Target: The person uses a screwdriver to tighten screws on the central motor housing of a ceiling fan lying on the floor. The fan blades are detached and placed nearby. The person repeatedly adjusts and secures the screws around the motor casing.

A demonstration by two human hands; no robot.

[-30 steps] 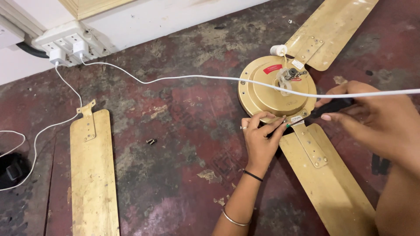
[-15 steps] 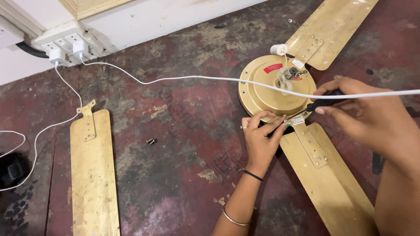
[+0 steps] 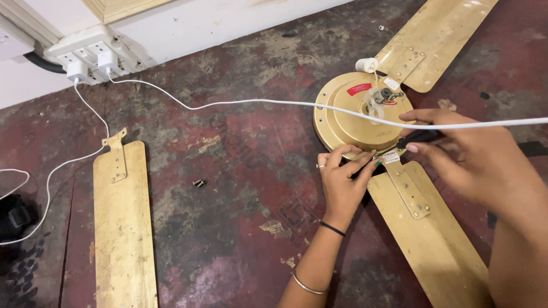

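A gold ceiling fan motor (image 3: 348,117) lies on the floor with two gold blades attached, one blade (image 3: 436,40) at the top right and one blade (image 3: 434,239) running toward the bottom right. My left hand (image 3: 342,182) pinches at the joint where the lower blade's bracket (image 3: 408,185) meets the motor rim. My right hand (image 3: 479,157) grips a black-handled screwdriver (image 3: 408,142), its tip at that same joint beside my left fingertips.
A third, detached gold blade (image 3: 123,228) lies on the left. A small dark screw (image 3: 198,183) sits on the red floor (image 3: 240,228). A white power strip (image 3: 91,54) by the wall feeds white cables (image 3: 257,104), one crossing over the motor. A black object (image 3: 14,219) is at the far left.
My right hand has shifted slightly left along the screwdriver toward the bracket joint. My left hand stays at the motor rim.
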